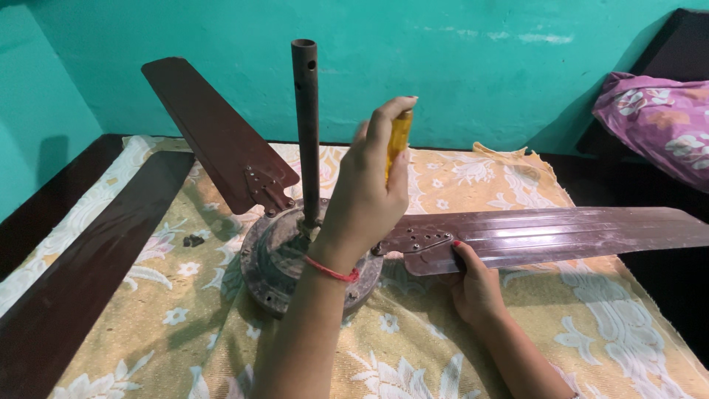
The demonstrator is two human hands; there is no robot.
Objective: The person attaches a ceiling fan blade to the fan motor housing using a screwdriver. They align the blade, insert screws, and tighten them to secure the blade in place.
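The left hand [365,196] closes its grip on a yellow plastic screwdriver handle [399,137] above the round brown metal fan motor [277,258], while the right hand [476,284] pinches the dusty brown fan blade [546,233] on the floral yellow cloth [413,340].

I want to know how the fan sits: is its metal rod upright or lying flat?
Upright. The rod rises vertically from the motor housing, its open end on top, above the cloth.

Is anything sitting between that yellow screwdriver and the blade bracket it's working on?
Nothing visible. The left hand grips the screwdriver right above the bracket, though the hand hides its tip. The right hand steadies the blade from below, off to the side.
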